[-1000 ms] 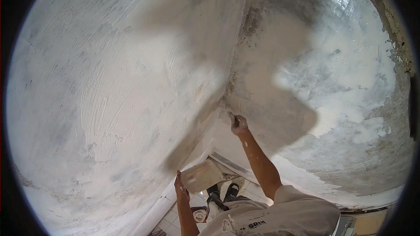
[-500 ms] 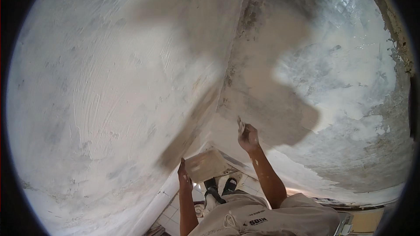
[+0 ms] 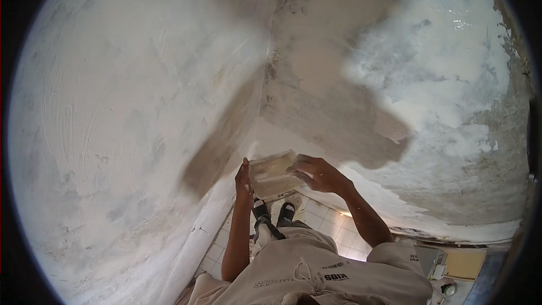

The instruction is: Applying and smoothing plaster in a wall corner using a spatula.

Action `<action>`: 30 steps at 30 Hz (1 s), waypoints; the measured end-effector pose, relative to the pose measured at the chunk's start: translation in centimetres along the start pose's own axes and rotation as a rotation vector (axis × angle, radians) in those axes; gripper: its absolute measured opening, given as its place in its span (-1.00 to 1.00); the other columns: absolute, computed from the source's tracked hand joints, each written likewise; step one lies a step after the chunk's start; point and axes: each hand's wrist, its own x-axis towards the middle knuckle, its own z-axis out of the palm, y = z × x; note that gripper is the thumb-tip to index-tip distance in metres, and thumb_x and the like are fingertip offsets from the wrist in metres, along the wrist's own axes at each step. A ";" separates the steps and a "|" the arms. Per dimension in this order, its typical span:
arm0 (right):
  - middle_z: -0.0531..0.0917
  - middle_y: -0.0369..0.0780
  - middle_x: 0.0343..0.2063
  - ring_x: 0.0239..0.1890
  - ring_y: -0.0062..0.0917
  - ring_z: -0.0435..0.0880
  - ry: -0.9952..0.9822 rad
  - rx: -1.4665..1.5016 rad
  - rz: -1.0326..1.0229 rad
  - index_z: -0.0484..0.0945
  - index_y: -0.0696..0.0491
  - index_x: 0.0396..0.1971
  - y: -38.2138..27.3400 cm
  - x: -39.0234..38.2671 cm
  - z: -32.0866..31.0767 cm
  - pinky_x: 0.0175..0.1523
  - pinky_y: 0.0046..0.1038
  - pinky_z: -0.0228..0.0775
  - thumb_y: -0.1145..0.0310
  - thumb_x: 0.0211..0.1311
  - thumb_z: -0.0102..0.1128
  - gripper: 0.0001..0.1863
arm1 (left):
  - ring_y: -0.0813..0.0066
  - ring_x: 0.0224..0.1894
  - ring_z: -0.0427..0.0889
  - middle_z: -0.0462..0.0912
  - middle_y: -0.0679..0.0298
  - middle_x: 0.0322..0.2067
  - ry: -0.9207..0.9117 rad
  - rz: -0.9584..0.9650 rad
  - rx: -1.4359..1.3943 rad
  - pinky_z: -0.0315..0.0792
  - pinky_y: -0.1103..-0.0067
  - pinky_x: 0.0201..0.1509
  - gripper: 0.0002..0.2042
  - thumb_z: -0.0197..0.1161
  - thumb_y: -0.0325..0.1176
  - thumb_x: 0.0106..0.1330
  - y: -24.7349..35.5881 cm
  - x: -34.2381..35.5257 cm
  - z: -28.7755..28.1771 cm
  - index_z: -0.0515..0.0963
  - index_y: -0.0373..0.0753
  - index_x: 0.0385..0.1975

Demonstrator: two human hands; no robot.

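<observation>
In front of my body, my left hand (image 3: 243,178) grips a pale, flat rectangular board (image 3: 270,187) by its left edge, thumb up. The board is tilted and carries smears of plaster-like paste. Over the right side of the board, my right hand (image 3: 317,174) is closed, its fingers bent toward the surface. What those fingers hold is hidden by the hand and the blur. Specks of pale paste show on both hands. Beyond them, the left wall (image 3: 130,90) and the right wall (image 3: 429,73) meet in a corner, both patchily coated in white paste.
My sandalled feet (image 3: 286,212) stand on white floor tiles (image 3: 316,214) below the board. Rough grey, uncoated wall (image 3: 468,192) shows at the right. A yellowish panel (image 3: 464,264) and a small round item (image 3: 449,290) lie at the lower right. Shadows fall across both walls.
My right hand has come down from the right wall to the board. The board has risen slightly, still in my left hand. The view has shifted, moving the corner leftward.
</observation>
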 end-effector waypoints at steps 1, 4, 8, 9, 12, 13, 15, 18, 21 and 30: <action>0.59 -0.15 -0.32 -0.26 -0.24 0.60 -0.089 -0.063 -0.002 0.51 0.15 -0.14 0.0 0.0 0.5 -0.18 -0.27 0.45 0.50 0.13 0.15 -0.74 | 0.33 0.16 0.36 0.38 0.12 0.10 -0.028 0.019 -0.028 0.21 0.41 0.26 -0.38 -0.02 0.08 0.35 0.9 -0.6 1.2 0.25 -0.36 0.17; 0.56 -0.10 -0.33 -0.23 -0.20 0.57 -0.177 -0.160 0.039 0.48 0.13 -0.10 -0.5 -0.5 1.6 -0.16 -0.23 0.43 0.48 0.11 0.15 -0.69 | 0.35 0.17 0.36 0.35 0.08 0.13 -0.022 0.046 0.065 0.21 0.40 0.25 -0.36 -0.03 0.09 0.36 0.1 -0.2 1.5 0.24 -0.42 0.16; 0.55 -0.07 -0.36 -0.24 -0.19 0.57 -0.182 -0.199 0.035 0.47 0.13 -0.10 0.2 -1.3 2.7 -0.16 -0.21 0.43 0.50 0.09 0.16 -0.68 | 0.35 0.15 0.37 0.36 0.06 0.11 0.086 0.105 0.213 0.24 0.42 0.23 -0.33 -0.04 0.10 0.36 -0.2 -1.2 2.3 0.22 -0.47 0.16; 0.55 -0.07 -0.36 -0.24 -0.19 0.57 -0.183 -0.197 0.030 0.47 0.13 -0.10 0.4 -1.4 2.8 -0.16 -0.21 0.43 0.50 0.09 0.16 -0.68 | 0.34 0.12 0.40 0.40 0.07 0.07 0.071 0.112 0.175 0.27 0.42 0.21 -0.34 -0.03 0.10 0.36 -0.6 -1.2 2.1 0.26 -0.46 0.13; 0.55 -0.07 -0.39 -0.26 -0.18 0.57 -0.245 -0.192 -0.009 0.47 0.14 -0.12 0.2 -1.2 3.0 -0.16 -0.22 0.42 0.51 0.10 0.15 -0.70 | 0.32 0.03 0.46 0.47 0.09 -0.02 0.071 0.121 0.091 0.33 0.42 0.14 -0.39 -0.03 0.10 0.36 -2.3 -0.7 -0.4 0.33 -0.42 0.06; 0.55 -0.07 -0.42 -0.26 -0.18 0.57 -0.292 -0.176 -0.006 0.47 0.13 -0.13 0.3 -1.2 2.8 -0.16 -0.22 0.42 0.52 0.07 0.16 -0.69 | 0.32 -0.02 0.50 0.50 0.10 -0.08 0.068 0.105 0.043 0.38 0.43 0.10 -0.42 -0.03 0.10 0.36 -2.1 -0.7 -0.1 0.37 -0.40 0.00; 0.55 -0.07 -0.44 -0.27 -0.17 0.58 -0.342 -0.160 -0.007 0.48 0.12 -0.13 0.3 -1.2 2.4 -0.16 -0.23 0.42 0.53 0.05 0.16 -0.69 | 0.33 -0.07 0.52 0.52 0.11 -0.12 0.067 0.088 -0.003 0.41 0.42 0.05 -0.45 -0.03 0.10 0.36 -2.0 -1.4 0.3 0.40 -0.38 -0.05; 0.58 -0.05 -0.42 -0.25 -0.16 0.58 -0.372 -0.122 0.002 0.49 0.10 -0.15 0.3 -1.4 1.9 -0.14 -0.24 0.42 0.56 0.00 0.17 -0.67 | 0.33 -0.03 0.51 0.47 0.09 -0.04 0.072 0.005 -0.053 0.43 0.43 0.04 -0.44 0.01 0.05 0.36 -1.4 -2.2 0.9 0.34 -0.40 0.03; 0.61 -0.06 -0.35 -0.21 -0.16 0.59 -0.401 -0.037 -0.017 0.50 0.09 -0.15 0.7 -1.2 1.4 -0.12 -0.25 0.43 0.59 -0.05 0.16 -0.64 | 0.32 -0.04 0.51 0.46 0.08 -0.04 0.078 0.000 -0.024 0.45 0.42 0.02 -0.43 0.02 0.06 0.35 -1.6 -3.1 1.4 0.34 -0.41 0.03; 0.64 -0.09 -0.35 -0.25 -0.21 0.64 -0.472 0.150 -0.084 0.50 0.13 -0.24 1.6 -2.1 -0.4 -0.12 -0.29 0.43 0.41 0.22 0.09 -0.84 | 0.31 -0.09 0.53 0.50 0.09 -0.11 0.145 -0.002 0.010 0.48 0.38 -0.02 -0.44 0.00 0.12 0.34 -1.7 -5.9 2.7 0.39 -0.36 -0.04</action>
